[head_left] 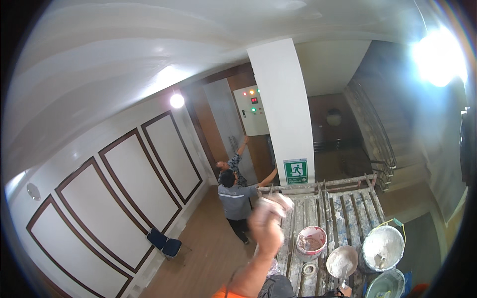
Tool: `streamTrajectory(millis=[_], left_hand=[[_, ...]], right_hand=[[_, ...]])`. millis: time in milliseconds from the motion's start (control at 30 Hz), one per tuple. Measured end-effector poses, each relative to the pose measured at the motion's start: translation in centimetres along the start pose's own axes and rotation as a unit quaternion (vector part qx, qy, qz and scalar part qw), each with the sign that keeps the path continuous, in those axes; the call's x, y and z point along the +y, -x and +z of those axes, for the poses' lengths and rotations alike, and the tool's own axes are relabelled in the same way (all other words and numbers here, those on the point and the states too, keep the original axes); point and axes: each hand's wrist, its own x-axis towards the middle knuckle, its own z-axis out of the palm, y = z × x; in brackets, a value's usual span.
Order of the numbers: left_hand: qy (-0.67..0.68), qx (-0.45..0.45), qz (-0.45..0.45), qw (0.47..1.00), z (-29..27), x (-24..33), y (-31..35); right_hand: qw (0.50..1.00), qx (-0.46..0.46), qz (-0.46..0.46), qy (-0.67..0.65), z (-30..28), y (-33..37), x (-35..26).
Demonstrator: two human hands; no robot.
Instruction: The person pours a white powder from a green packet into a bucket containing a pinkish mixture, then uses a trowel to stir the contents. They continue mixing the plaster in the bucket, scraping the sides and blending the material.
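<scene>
My left hand [268, 218] is raised over the left edge of a paint-stained slatted platform. Motion smears its fingers, and a whitish patch covers their tips; whether that is a held thing or coating I cannot make out. At the lower edge only part of my right hand [346, 291] shows, closed around the handle of a putty knife [344, 272]. The knife's blade end rests in a round bowl of white paste [342, 261]. Left of the bowl are a red-and-white bucket [311, 241] with paste inside and a roll of tape [308, 269].
A larger bucket of white paste [383, 248] and a greenish tub [385, 284] stand at the right. The platform [343, 217] has a far rail [318, 186]. Below, two people [235, 198] work near a control panel [251, 111] beside a white column [283, 109].
</scene>
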Motion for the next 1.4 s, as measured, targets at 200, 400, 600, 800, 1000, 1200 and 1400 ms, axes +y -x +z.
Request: streamTrajectory(millis=[200, 400, 600, 800, 1000, 1200, 1400], left_hand=[[-0.415, -0.18, 0.314, 0.835, 6.9, 24.7, -8.1], [-0.573, -0.442, 0.331, 0.605, 10.8, 28.1, -7.2], [-0.47, -0.536, 0.395, 0.58, 18.6, 21.2, -3.5], [-0.367, -0.62, 0.112, 0.684, 18.7, 7.8, 1.0], [-0.507, -0.52, -0.403, 0.557, -9.4, -20.0, 17.4], [-0.54, -0.448, -0.541, 0.464, -16.3, -20.0, 32.4], [-0.546, -0.425, -0.585, 0.423, -16.0, -17.9, 31.7]], right_hand=[[0.996, 0.031, -0.048, 0.07, -0.1, 0.5, 3.2], [0.993, 0.053, -0.061, 0.084, 0.3, -0.8, 4.6], [0.982, 0.19, 0.016, 0.014, -8.5, 4.8, 5.2], [0.99, 0.14, -0.006, -0.017, -3.8, 5.3, 1.4], [0.984, 0.101, 0.017, -0.147, -2.7, 5.7, -3.4], [0.992, 0.108, 0.033, -0.048, -2.7, 3.0, 0.5], [0.987, 0.087, -0.092, 0.1, -0.8, 0.6, -0.2]])
